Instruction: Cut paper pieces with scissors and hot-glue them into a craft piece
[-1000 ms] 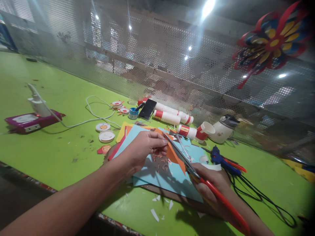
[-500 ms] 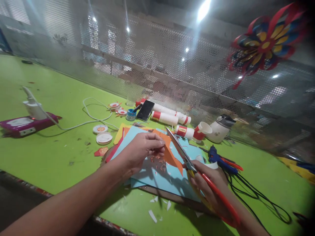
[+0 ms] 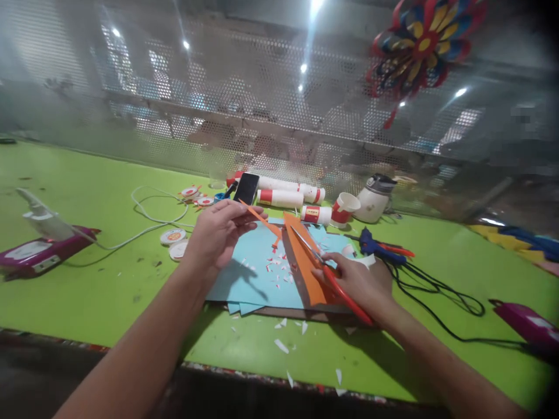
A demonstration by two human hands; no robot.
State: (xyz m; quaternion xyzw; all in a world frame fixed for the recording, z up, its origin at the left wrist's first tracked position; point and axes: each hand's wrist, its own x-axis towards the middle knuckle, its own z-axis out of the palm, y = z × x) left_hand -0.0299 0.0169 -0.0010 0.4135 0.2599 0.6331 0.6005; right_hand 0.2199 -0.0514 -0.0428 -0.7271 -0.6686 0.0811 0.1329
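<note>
My left hand [image 3: 220, 230] pinches a thin orange paper piece [image 3: 264, 220] above the light blue sheets [image 3: 244, 282]. In my right hand [image 3: 356, 279] are the red-handled scissors [image 3: 345, 294], their blades pointing up and left. A larger folded orange paper [image 3: 305, 265] lies beneath the blades, near the right hand's fingers; whether those fingers also touch it I cannot tell. Small red and white paper scraps [image 3: 279, 270] are scattered on the blue sheets.
Behind the sheets are a black phone [image 3: 247, 187], white-and-red paper rolls [image 3: 280, 198], a paper cup [image 3: 345, 209] and a white kettle-like container [image 3: 374, 199]. A blue glue gun [image 3: 371, 244] with black cable lies right. A purple power strip [image 3: 48, 253] is at left.
My left hand has moved left and up with a thin orange piece, apart from the larger orange paper. The scissors have dropped lower. The whole view has shifted.
</note>
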